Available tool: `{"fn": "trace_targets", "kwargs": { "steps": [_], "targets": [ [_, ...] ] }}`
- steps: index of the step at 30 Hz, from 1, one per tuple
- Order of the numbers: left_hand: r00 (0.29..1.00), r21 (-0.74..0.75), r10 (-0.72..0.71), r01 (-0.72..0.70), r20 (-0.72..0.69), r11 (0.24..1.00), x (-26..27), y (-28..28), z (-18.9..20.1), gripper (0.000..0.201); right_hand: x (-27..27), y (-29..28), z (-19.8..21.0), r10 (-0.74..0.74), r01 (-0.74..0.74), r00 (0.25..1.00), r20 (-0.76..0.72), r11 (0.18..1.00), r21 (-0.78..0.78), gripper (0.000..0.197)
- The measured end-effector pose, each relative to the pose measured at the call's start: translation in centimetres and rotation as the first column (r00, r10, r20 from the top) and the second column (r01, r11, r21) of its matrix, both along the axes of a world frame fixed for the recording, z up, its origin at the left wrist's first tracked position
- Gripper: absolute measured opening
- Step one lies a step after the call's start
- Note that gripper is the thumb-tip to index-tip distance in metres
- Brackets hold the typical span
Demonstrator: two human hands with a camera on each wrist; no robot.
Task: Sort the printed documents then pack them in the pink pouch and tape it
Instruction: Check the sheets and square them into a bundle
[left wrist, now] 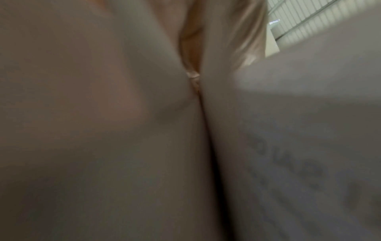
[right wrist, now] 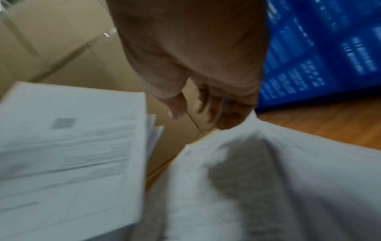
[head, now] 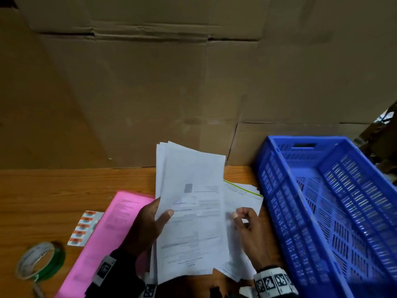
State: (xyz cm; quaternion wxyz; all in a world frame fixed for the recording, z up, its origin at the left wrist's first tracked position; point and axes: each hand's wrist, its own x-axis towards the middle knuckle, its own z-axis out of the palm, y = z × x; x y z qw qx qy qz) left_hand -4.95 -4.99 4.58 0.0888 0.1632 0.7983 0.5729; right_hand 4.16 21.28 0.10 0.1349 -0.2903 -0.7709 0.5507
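Left hand (head: 148, 224) grips stack of printed documents (head: 191, 211) upright over counter (head: 64, 190), thumb on top sheet. Right hand (head: 247, 224) pinches loose sheet (head: 242, 203) w/ curled fingers, beside blue crate (head: 322, 201). Pink pouch (head: 107, 233) lies flat left; tape roll (head: 40, 261) nearby.

**Count of things in view**

Two hands: the left hand (head: 148, 224) and the right hand (head: 247, 224).

Two groups of printed documents: one sheaf (head: 191, 203) raised off the tabletop (head: 53, 190), and one spread of sheets (head: 242, 196) lying beside it. The number of sheets in either group cannot be told.

One pink pouch (head: 107, 229).

One roll of tape (head: 40, 260), with a green edge.

One strip of labels (head: 82, 227), showing five orange-marked labels in a row.

One blue crate (head: 322, 201).

Cardboard boxes (head: 150, 82) stand behind; their count cannot be told.
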Motion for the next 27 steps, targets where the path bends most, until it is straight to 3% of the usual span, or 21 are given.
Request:
{"fn": "trace_targets", "kwargs": {
  "steps": [2,4,5,8,10,12,18,21,23,25,27],
  "targets": [
    [0.998,0.009,0.037,-0.036,-0.047,0.999,-0.3,-0.6,-0.3,0.045,0.3,1.8,-2.5,-0.085,0.060,0.975,0.205,0.990,0.127,0.046],
    [0.994,0.069,0.067,-0.061,-0.086,0.996,-0.8,-1.2,-0.7,0.071,0.9,3.1,-3.9,-0.137,0.038,0.890,0.435,0.973,0.229,0.088],
    [0.994,0.120,0.071,-0.060,-0.085,0.991,-1.1,-1.5,-0.8,0.082,1.1,3.4,-4.1,-0.158,0.034,0.849,0.504,0.969,0.246,0.094],
    [0.994,0.182,0.053,-0.036,-0.093,0.983,-1.6,-2.1,-0.8,0.098,1.4,4.3,-4.4,-0.146,0.044,0.866,0.478,0.975,0.217,0.062],
    [0.990,0.171,0.074,-0.053,-0.118,0.984,-1.5,-2.2,-0.8,0.098,1.6,4.8,-4.3,-0.180,0.060,0.868,0.463,0.963,0.263,0.038],
    [0.989,0.179,0.093,-0.072,-0.112,0.981,-1.5,-2.4,-0.8,0.096,1.7,5.1,-4.3,-0.223,0.090,0.880,0.420,0.945,0.314,0.027],
    [0.995,-0.004,-0.056,0.056,-0.081,0.998,-1.5,-3.2,-1.4,0.037,2.3,5.1,-4.6,-0.260,0.166,0.940,0.220,0.915,0.368,0.030],
    [0.994,-0.015,-0.045,0.044,-0.097,0.999,-1.4,-3.2,-1.6,0.033,2.2,5.8,-5.2,-0.254,0.197,0.952,0.169,0.935,0.295,0.030],
    [0.994,-0.026,-0.044,0.041,-0.096,0.999,-1.5,-3.3,-1.7,0.034,1.9,5.9,-5.1,-0.224,0.175,0.942,0.250,0.963,0.204,0.016],
    [0.995,-0.022,-0.046,0.044,-0.090,0.999,-1.5,-3.3,-1.8,0.036,1.6,6.1,-5.1,-0.196,0.186,0.924,0.328,0.981,0.061,0.023],
    [0.995,-0.015,-0.040,0.039,-0.091,0.999,-1.7,-3.2,-1.8,0.036,1.7,6.1,-4.8,-0.208,0.210,0.928,0.308,0.977,0.028,0.019]
  ]
}}
